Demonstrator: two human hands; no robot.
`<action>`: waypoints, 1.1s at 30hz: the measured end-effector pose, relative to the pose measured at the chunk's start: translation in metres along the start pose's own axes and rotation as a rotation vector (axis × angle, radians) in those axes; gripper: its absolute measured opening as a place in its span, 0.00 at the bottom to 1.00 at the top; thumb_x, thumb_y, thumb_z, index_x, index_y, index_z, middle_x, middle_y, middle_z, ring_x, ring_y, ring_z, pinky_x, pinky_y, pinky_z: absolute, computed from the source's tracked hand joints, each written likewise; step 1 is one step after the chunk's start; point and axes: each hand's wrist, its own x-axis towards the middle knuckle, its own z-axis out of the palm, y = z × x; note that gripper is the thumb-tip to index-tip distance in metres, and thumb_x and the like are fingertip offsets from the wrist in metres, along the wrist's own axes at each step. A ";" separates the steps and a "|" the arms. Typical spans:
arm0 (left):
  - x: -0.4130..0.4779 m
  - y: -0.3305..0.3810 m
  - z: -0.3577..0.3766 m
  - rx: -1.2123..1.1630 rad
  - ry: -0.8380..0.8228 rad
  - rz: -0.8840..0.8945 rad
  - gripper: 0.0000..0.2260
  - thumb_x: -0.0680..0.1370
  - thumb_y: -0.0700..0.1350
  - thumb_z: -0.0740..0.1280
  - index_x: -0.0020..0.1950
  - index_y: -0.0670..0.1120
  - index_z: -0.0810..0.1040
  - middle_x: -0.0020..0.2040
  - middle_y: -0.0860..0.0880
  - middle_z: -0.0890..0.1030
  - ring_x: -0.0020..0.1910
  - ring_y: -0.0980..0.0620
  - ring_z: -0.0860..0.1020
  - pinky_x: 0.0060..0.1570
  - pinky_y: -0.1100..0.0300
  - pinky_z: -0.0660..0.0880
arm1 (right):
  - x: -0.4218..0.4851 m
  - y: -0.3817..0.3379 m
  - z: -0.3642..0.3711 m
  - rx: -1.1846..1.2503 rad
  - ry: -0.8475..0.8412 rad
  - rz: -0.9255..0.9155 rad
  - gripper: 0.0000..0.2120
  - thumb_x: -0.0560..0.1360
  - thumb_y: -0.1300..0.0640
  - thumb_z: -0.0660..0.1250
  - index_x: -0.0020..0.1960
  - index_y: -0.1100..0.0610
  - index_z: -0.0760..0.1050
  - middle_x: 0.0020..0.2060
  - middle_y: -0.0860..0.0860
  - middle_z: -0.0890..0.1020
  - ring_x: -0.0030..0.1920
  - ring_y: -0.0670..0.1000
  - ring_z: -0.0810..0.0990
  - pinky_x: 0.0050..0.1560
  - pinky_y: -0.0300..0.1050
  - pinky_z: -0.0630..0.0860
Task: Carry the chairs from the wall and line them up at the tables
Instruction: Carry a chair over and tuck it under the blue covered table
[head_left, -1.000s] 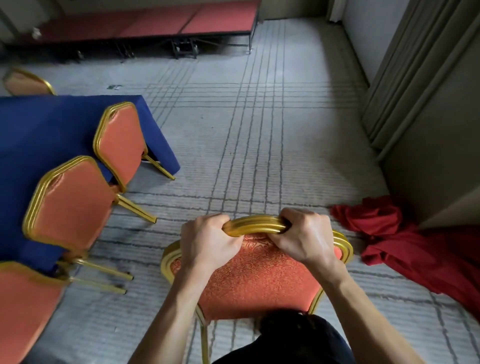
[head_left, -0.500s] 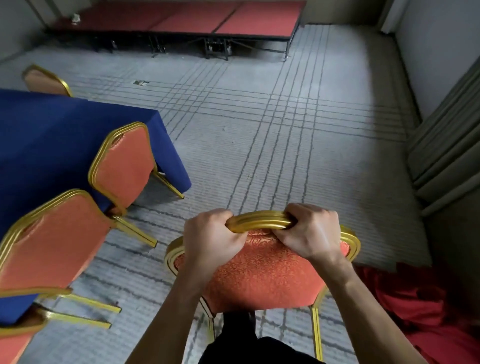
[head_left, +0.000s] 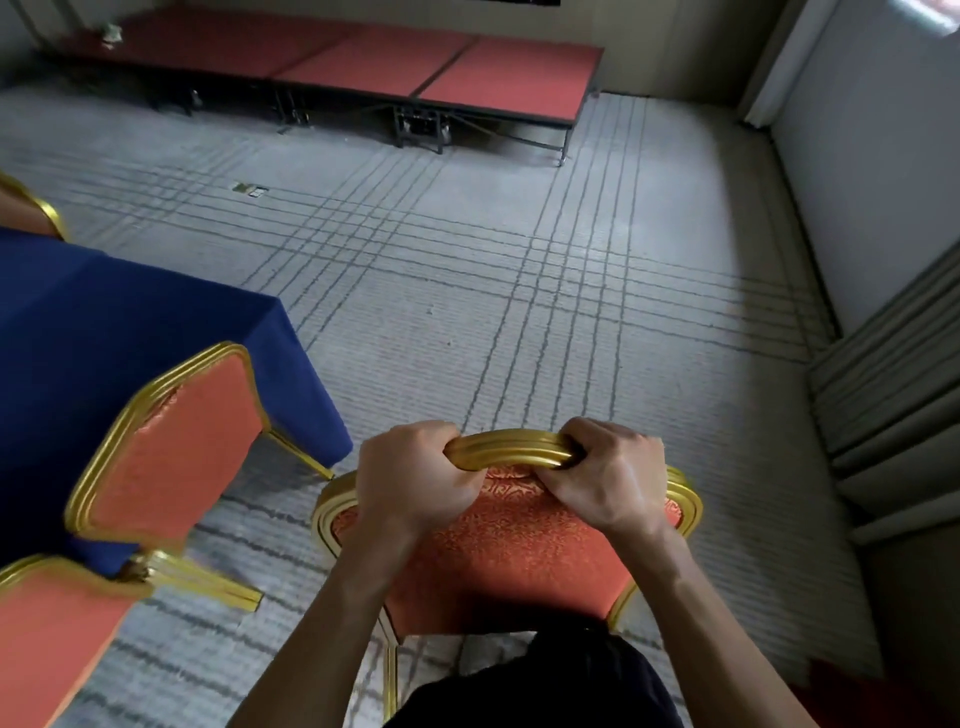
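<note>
blue-draped tabletop (head_left: 93, 322) at left has seated chairs (head_left: 171, 447) tucked along its edge. beside them, the carried chair (head_left: 514, 540): left hand (head_left: 415, 478) and right hand (head_left: 608, 478) both wrapped tight on its gold top rail, likely steering it into line.

The carried chair (head_left: 511, 545) has a ribbed gold frame and orange-red patterned upholstery; only its back and a rear leg show, its arched top rail uppermost. Two like chairs stand at the blue-draped worktop (head_left: 93, 332): one (head_left: 171, 447) tucked against the cloth's corner, the next (head_left: 47, 639) just beside it. Another chair back (head_left: 28, 210) peeks over the far side.
</note>
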 end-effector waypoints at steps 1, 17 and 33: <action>0.019 -0.006 0.004 0.006 -0.001 -0.003 0.21 0.62 0.57 0.70 0.27 0.52 0.58 0.24 0.51 0.69 0.27 0.47 0.75 0.30 0.60 0.60 | 0.018 0.002 0.009 0.006 0.009 -0.008 0.15 0.62 0.41 0.69 0.32 0.52 0.74 0.27 0.46 0.78 0.30 0.51 0.79 0.31 0.43 0.72; 0.327 -0.122 0.124 0.144 0.030 -0.202 0.16 0.65 0.57 0.71 0.29 0.49 0.69 0.28 0.49 0.77 0.30 0.44 0.79 0.29 0.58 0.65 | 0.352 0.050 0.211 0.108 -0.019 -0.131 0.20 0.62 0.36 0.64 0.31 0.54 0.76 0.25 0.49 0.79 0.28 0.55 0.81 0.28 0.43 0.73; 0.607 -0.305 0.178 0.154 0.170 -0.330 0.19 0.67 0.59 0.68 0.28 0.46 0.68 0.26 0.49 0.76 0.29 0.45 0.77 0.29 0.58 0.63 | 0.670 -0.004 0.396 0.180 -0.047 -0.307 0.16 0.65 0.39 0.67 0.32 0.52 0.76 0.26 0.47 0.78 0.29 0.54 0.79 0.30 0.44 0.73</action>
